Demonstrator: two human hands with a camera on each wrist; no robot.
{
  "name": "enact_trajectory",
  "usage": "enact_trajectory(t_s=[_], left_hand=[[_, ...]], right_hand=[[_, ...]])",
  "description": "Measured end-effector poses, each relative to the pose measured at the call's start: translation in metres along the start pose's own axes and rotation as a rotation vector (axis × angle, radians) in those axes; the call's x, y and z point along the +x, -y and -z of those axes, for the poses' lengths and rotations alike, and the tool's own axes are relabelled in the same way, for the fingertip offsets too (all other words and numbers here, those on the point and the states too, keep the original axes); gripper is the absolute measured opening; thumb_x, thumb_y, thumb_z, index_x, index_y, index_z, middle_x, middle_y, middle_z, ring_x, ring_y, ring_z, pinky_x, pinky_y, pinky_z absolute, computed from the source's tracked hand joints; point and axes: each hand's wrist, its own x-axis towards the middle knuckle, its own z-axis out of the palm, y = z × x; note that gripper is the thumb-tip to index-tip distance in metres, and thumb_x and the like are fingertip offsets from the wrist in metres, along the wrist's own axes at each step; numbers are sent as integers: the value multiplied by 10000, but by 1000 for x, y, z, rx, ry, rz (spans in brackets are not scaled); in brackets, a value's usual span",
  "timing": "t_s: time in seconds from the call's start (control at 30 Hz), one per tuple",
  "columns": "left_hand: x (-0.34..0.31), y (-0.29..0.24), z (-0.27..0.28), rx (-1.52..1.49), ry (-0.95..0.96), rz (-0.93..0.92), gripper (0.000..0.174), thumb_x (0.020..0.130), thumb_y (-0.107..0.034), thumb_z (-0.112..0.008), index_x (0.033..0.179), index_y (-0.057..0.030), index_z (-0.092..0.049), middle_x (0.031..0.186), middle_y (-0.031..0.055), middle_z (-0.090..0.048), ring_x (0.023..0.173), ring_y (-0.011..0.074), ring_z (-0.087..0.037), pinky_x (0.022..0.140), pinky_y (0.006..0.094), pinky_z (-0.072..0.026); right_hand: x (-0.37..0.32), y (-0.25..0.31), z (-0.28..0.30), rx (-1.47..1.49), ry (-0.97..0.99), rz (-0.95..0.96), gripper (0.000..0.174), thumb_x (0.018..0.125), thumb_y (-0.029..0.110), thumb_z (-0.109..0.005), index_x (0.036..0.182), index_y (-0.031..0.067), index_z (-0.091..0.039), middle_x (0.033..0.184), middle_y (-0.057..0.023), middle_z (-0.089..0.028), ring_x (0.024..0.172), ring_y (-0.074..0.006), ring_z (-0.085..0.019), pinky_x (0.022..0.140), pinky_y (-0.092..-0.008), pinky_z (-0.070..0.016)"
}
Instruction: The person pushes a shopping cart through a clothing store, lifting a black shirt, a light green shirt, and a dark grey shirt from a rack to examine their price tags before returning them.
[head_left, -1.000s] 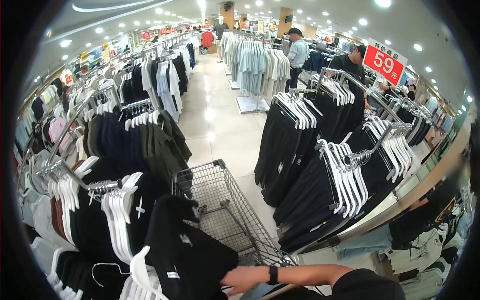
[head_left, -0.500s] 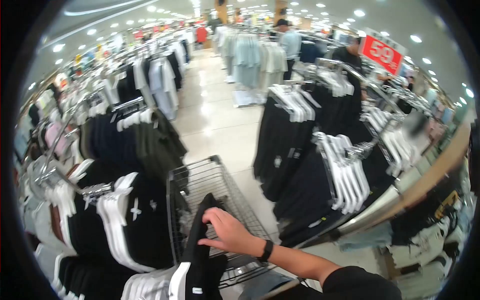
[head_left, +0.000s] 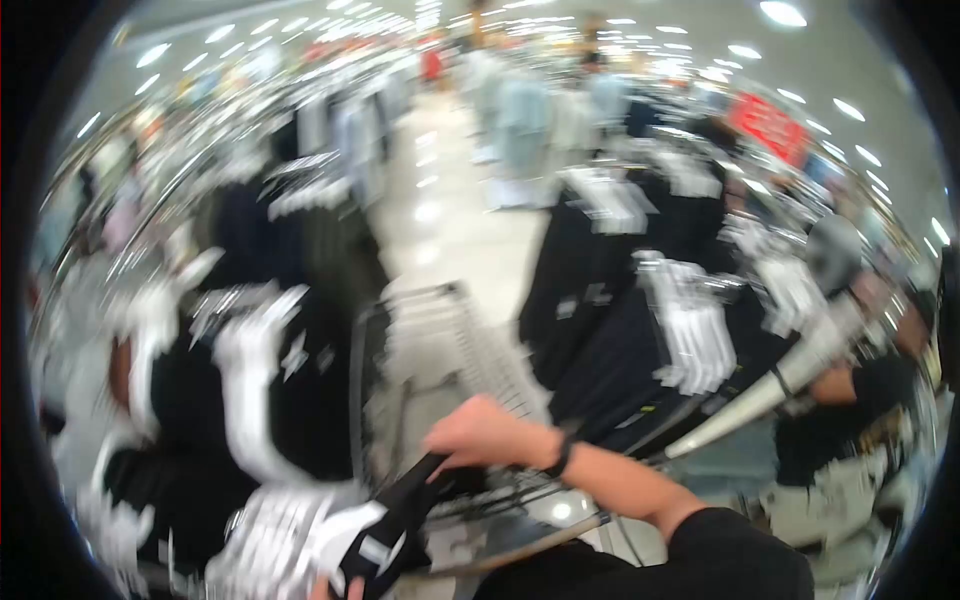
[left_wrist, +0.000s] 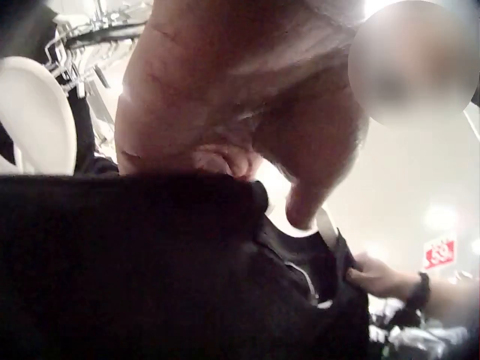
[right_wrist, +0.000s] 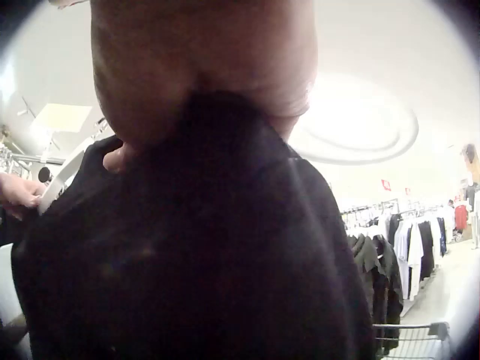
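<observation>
A black shirt [head_left: 408, 505] hangs from a white hanger [head_left: 345, 535] at the bottom of the head view. With its thumb and fingers, my right hand [head_left: 485, 435] pinches the upper edge of the shirt and draws the cloth out taut. Only the fingertips of my left hand [head_left: 335, 588] enter the head view, low at the hanger. In the left wrist view the left hand [left_wrist: 240, 90] has curled fingers and a thumb at the hanger [left_wrist: 283, 210], just above the collar. The right wrist view shows the shirt [right_wrist: 202, 247] draping below the right hand [right_wrist: 202, 49].
A wire shopping cart [head_left: 455, 290] stands just ahead in the aisle. To the left is a rack of black shirts [head_left: 180, 400] on white hangers; on the right hang more black garments [head_left: 620, 350]. A red price sign [head_left: 768, 128] stands over the right racks.
My right hand first moved up and forward over the cart along the shirt, then shifted to grip its upper edge. My left fingertips have come into the head view. The view has swung and blurred.
</observation>
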Motion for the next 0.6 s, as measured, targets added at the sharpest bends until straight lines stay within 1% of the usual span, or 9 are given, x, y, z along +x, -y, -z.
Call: enact_trajectory(t_s=[0.03, 0.07, 0.1, 0.17, 0.23, 0.3, 0.37, 0.47, 0.6], left_hand=[[18, 30, -24, -219, -136, -241, 366, 906, -120, -774, 1230, 29, -697, 1060, 162, -761, 998, 266, -719, 909, 381, -541], [14, 6, -21, -462, -252, -331, 307, 892, -129, -776, 1157, 19, -727, 1000, 179, -757, 966, 285, -718, 893, 391, -534], [15, -2, -22, -581, -277, -321, 284, 873, -97, -796, 1120, 31, -739, 992, 152, -769, 929, 252, -716, 874, 369, -540], [15, -18, -17, -739, -267, -171, 262, 840, -48, -840, 1084, 11, -764, 917, 83, -778, 803, 142, -705, 743, 305, -546], [27, -11, -27, -825, -246, -224, 262, 800, -51, -884, 1031, 11, -778, 876, 65, -769, 753, 103, -677, 679, 272, -522], [31, 5, -32, -876, -166, -333, 276, 809, -167, -912, 1000, -10, -788, 788, 66, -733, 712, 128, -668, 659, 295, -509], [28, 7, -33, -816, -207, -407, 304, 831, -256, -907, 954, -11, -775, 738, 73, -695, 664, 139, -630, 633, 307, -490], [17, -6, -15, -832, -173, -304, 337, 863, -313, -887, 899, -6, -751, 713, 66, -663, 623, 140, -567, 594, 320, -458], [21, -2, -16, -859, -200, -341, 361, 919, -348, -828, 900, 2, -742, 694, 70, -633, 612, 142, -547, 583, 320, -444]], right_hand=[[2, 5, -2, -17, 1, 1, 397, 860, 494, -762, 877, 132, -597, 781, -64, -620, 770, -320, -687, 615, -441, -518], [8, 14, 2, -8, -17, 18, 373, 851, 456, -779, 878, 131, -596, 783, -61, -615, 760, -312, -685, 603, -433, -513], [13, 21, 6, -1, 19, 35, 361, 845, 437, -786, 884, 128, -603, 790, -55, -620, 757, -309, -685, 597, -427, -508], [21, 38, 15, -32, 69, 36, 368, 861, 468, -756, 896, 125, -627, 780, -47, -628, 734, -312, -683, 590, -426, -503], [21, 41, 23, -62, 141, -1, 379, 878, 476, -745, 879, 117, -624, 768, -48, -640, 695, -305, -676, 578, -423, -491], [18, 46, 27, -25, 127, 24, 363, 818, 422, -791, 827, 102, -618, 705, -73, -589, 645, -324, -638, 560, -432, -468], [16, 49, 26, -44, 169, 70, 368, 799, 408, -811, 824, 95, -621, 687, -85, -577, 616, -327, -621, 550, -431, -452], [18, 52, 21, -32, 187, 60, 363, 777, 367, -839, 780, 76, -622, 655, -98, -557, 597, -331, -608, 544, -418, -437], [20, 49, 11, 3, 168, 28, 345, 773, 323, -844, 757, 64, -617, 654, -100, -559, 602, -328, -610, 548, -414, -429]])
